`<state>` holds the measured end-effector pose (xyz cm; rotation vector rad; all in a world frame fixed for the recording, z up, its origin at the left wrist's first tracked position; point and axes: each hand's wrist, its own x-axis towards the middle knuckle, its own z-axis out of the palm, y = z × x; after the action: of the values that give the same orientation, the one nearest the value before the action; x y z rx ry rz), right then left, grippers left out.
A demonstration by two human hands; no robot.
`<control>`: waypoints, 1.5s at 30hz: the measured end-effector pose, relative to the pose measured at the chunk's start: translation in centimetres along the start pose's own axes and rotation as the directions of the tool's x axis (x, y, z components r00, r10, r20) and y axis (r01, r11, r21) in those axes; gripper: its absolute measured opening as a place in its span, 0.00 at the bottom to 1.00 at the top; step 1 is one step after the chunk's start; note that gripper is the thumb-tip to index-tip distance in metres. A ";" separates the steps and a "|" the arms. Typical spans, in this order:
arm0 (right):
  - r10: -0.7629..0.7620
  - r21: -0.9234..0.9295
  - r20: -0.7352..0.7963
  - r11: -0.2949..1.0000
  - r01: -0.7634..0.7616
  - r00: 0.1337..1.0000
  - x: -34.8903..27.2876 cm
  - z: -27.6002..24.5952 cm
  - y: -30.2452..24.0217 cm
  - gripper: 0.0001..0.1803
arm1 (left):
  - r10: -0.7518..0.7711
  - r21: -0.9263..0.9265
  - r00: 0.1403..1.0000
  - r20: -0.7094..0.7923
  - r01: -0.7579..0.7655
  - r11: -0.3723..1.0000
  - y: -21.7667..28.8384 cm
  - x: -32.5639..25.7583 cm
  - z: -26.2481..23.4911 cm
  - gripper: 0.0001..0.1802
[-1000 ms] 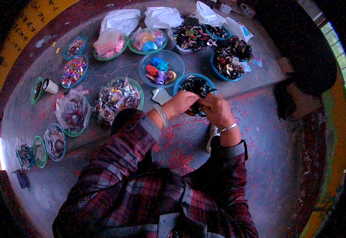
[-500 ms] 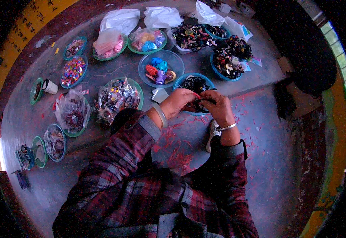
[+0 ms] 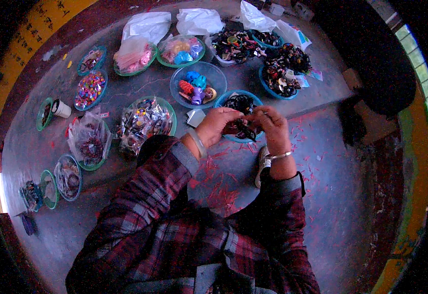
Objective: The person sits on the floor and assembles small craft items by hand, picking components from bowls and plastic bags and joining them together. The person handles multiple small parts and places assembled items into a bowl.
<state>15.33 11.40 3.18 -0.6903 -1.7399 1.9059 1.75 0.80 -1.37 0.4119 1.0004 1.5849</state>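
Both hands meet above a blue bowl [image 3: 224, 100] of dark pieces, just right of centre. The left hand [image 3: 217, 126] and right hand [image 3: 271, 125] pinch a small dark piece [image 3: 246, 130] between them, fingers closed on it from either side. It looks light, stiff and small enough to slip, so I judge a fingertip grip at its ends suits it best; its exact shape is too small to tell.

Far across the floor [image 3: 351, 196], white plastic bags [image 3: 148, 24] lie crumpled behind the bowls. A clear bag [image 3: 89, 139] of dark bits sits at left, and another of wrapped pieces [image 3: 143, 122] fills a green dish. A yellow band [image 3: 23, 44] with dark marks curves along the far left edge.
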 end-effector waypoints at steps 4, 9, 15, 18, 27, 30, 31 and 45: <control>-0.037 -0.261 -0.146 0.965 -0.003 0.989 0.4 -1.0 1.0 0.09 | 0.002 -0.085 1.000 0.018 0.000 0.996 0.7 -0.5 0.7 0.11; -0.010 -0.365 0.011 0.931 0.013 1.000 0.7 -0.7 2.1 0.11 | -0.007 -0.036 0.997 0.081 0.010 0.999 0.8 -0.5 0.8 0.14; -0.049 -0.534 0.036 0.844 0.061 0.998 0.9 -1.5 2.7 0.11 | -0.025 -0.038 0.988 0.152 0.031 0.999 1.0 -0.8 1.1 0.16; -0.054 -0.561 0.046 0.825 0.071 0.997 1.0 -1.8 2.7 0.09 | -0.029 -0.019 0.982 0.185 0.033 0.999 1.1 -0.8 1.4 0.15; -0.026 -0.492 0.012 0.870 0.029 1.000 1.1 -2.8 2.2 0.12 | -0.081 -0.026 0.984 0.161 0.086 0.996 0.5 -0.2 0.6 0.15; -0.037 -0.642 0.020 0.765 0.041 0.999 0.9 -1.7 2.1 0.14 | -0.023 0.049 0.983 0.180 0.015 0.999 0.5 -0.5 1.1 0.20; -0.022 -0.677 0.014 0.736 0.026 1.000 0.8 -1.2 2.0 0.14 | 0.003 0.123 0.979 0.202 -0.028 0.992 0.5 -0.5 1.2 0.21; -0.115 -0.741 0.104 0.654 0.154 0.988 0.7 -1.0 2.6 0.07 | -0.011 0.271 0.965 0.260 -0.062 0.961 -0.1 0.1 0.6 0.22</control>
<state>15.46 12.41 0.51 -0.7502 -2.5467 1.0384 2.21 1.06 -1.14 0.8085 1.0172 1.3727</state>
